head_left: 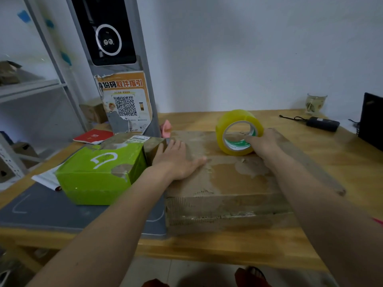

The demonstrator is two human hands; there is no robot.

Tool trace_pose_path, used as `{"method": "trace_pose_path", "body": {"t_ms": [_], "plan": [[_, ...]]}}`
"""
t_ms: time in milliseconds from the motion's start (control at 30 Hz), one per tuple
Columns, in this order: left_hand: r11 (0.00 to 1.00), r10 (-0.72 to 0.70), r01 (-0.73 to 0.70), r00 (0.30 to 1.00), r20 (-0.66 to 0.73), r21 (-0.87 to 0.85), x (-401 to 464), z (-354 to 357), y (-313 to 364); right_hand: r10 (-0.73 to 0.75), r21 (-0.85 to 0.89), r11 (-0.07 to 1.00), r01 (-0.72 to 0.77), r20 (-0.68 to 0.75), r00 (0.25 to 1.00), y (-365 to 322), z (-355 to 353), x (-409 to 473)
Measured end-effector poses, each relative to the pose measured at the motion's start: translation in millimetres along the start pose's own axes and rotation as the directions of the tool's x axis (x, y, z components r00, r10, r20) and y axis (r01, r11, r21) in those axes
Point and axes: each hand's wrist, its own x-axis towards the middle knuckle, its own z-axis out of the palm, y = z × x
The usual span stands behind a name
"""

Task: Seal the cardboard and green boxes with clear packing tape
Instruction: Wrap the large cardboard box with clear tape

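A large flat cardboard box point(232, 183) lies on the wooden table, its top scuffed and torn. My left hand point(176, 160) presses flat on its left part, fingers straight. A yellowish roll of packing tape point(238, 131) stands on edge on the box's far side. My right hand point(265, 143) grips the roll, with fingers hooked into its core. A green box point(99, 175) with a white logo sits to the left of the cardboard box, on a grey mat. Behind the green box a smaller brown parcel point(149, 146) with a label touches my left fingertips.
A grey kiosk post point(124, 79) with a QR poster rises at the back left. A red booklet point(93, 136) lies near it. A glass point(315, 103), a black device with cable point(322, 124) and a dark screen point(371, 121) stand at the back right. Shelving point(31, 85) is on the left.
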Motion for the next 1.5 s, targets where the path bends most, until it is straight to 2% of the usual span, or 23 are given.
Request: {"method": "trace_pose_path", "body": {"t_ms": [133, 300, 467, 600, 700, 800, 900, 967, 1033, 1133, 1333, 1500], "plan": [[0.996, 0.080, -0.078, 0.994, 0.069, -0.037, 6, 0, 39, -0.046, -0.053, 0.998, 0.045, -0.018, 0.999, 4, 9, 4], [0.944, 0.095, -0.110, 0.993, -0.063, -0.311, 14, 10, 47, -0.086, -0.101, 0.991, 0.089, 0.041, 0.995, 4, 14, 4], [0.996, 0.088, -0.087, 0.994, 0.059, -0.010, 10, 12, 55, -0.155, -0.201, 0.966, 0.162, 0.049, 0.987, -1, 12, 5], [0.994, 0.101, -0.104, 0.991, 0.084, 0.024, 7, 10, 52, -0.143, -0.411, 0.903, 0.123, -0.017, 0.990, -14, -27, 9], [0.992, 0.118, -0.122, 0.989, 0.087, 0.042, 6, 10, 52, -0.139, -0.462, 0.884, 0.073, -0.111, 0.984, -12, -68, 18], [0.991, 0.118, -0.123, 0.989, 0.087, 0.053, 8, 10, 52, -0.087, -0.398, 0.918, 0.009, -0.178, 0.980, 0, -74, 22], [0.991, 0.124, -0.128, 0.988, 0.090, 0.041, 6, 8, 53, 0.019, -0.218, 0.974, -0.057, -0.170, 0.985, 17, -65, 22], [0.994, 0.111, -0.112, 0.989, 0.097, 0.003, 7, 5, 53, 0.035, -0.138, 0.989, -0.057, -0.153, 0.988, 22, -64, 18], [0.999, 0.036, -0.034, 0.992, 0.121, -0.018, 12, 1, 54, 0.011, -0.108, 0.994, -0.027, -0.150, 0.989, 23, -65, 18], [0.998, -0.061, 0.054, 0.983, 0.171, 0.043, 26, -3, 69, 0.000, -0.098, 0.995, -0.016, -0.164, 0.986, 24, -62, 20], [0.991, 0.124, -0.130, 0.972, 0.198, 0.020, 34, 11, 130, -0.075, -0.150, 0.987, 0.055, -0.129, 0.989, 21, -50, 22], [0.981, 0.194, -0.190, 0.974, 0.116, -0.042, 31, 16, 118, -0.101, -0.221, 0.972, 0.078, -0.093, 0.991, 22, -47, 20]]}}
